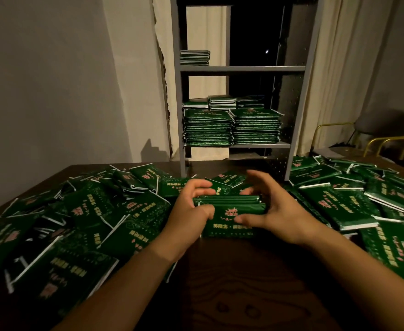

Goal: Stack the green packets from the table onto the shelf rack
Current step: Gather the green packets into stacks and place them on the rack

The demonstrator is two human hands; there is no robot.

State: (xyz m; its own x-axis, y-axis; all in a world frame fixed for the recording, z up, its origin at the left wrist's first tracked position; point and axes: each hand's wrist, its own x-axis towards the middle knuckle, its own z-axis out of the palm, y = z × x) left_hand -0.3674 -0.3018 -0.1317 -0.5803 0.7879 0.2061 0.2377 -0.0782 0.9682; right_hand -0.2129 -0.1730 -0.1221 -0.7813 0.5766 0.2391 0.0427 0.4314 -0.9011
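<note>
A small stack of green packets (229,206) stands at the table's middle, held between both hands. My left hand (191,206) grips its left end with curled fingers on top and the thumb at the front. My right hand (272,206) holds the right end, thumb at the front, fingers arched over the back edge. Loose green packets (81,225) cover the table left and right. The grey shelf rack (244,68) stands behind the table, with two tall packet stacks (232,127) on its lower shelf and a short stack (195,57) on the upper one.
The dark wooden table (244,283) shows bare wood in front of me. A chair with a gold frame (375,142) stands at the right. Curtains (339,68) hang beside the rack, and a plain wall (53,80) is on the left.
</note>
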